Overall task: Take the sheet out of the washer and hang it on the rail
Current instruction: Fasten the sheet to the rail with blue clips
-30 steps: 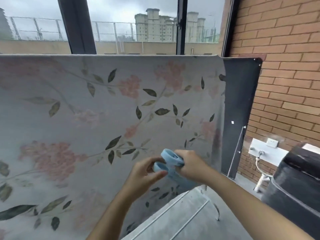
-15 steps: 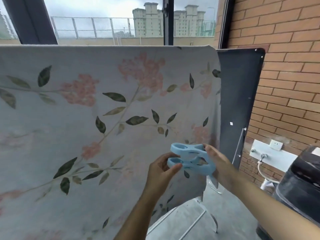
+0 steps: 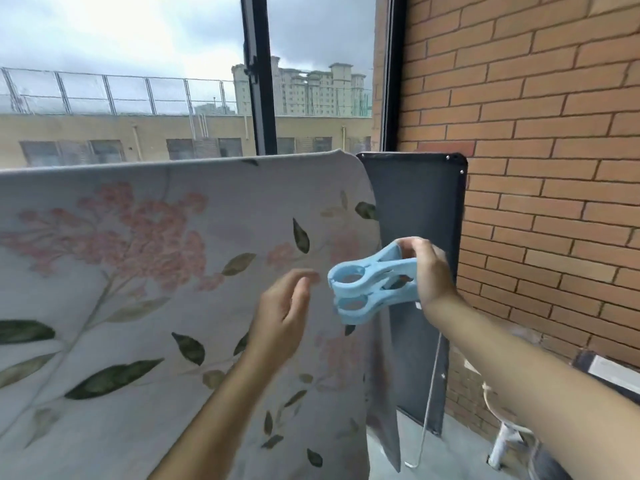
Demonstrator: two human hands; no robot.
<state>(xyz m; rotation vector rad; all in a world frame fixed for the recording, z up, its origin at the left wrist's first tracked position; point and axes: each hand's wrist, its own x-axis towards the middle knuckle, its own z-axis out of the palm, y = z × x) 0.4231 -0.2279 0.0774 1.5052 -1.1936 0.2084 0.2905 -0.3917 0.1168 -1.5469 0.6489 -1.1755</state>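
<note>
The floral sheet (image 3: 138, 271) is seen already hung, draped flat over a straight top edge in front of the window frame (image 3: 258, 98). Whatever carries it is covered by the cloth. Its right border is gently curved and falls just beside a dark panel (image 3: 422, 209), which is set against the brick wall (image 3: 536, 133). Two large blue pegs (image 3: 370, 289), stacked one on the other, are held in the right hand (image 3: 431, 271). The grip is closed round their handle ends, with the fingers curled over the top, and the ringed jaws are pointed left towards the sheet. The pegs are held in front of the sheet's right border, though it cannot be told whether the cloth is touched. The left hand (image 3: 284, 306) is raised in front of the sheet, near the peg tips but apart from them. Its grip is loose and open, the fingers are relaxed and slightly blurred, and nothing is held in it. Pale tower blocks (image 3: 301, 88) are visible through the glass.
</note>
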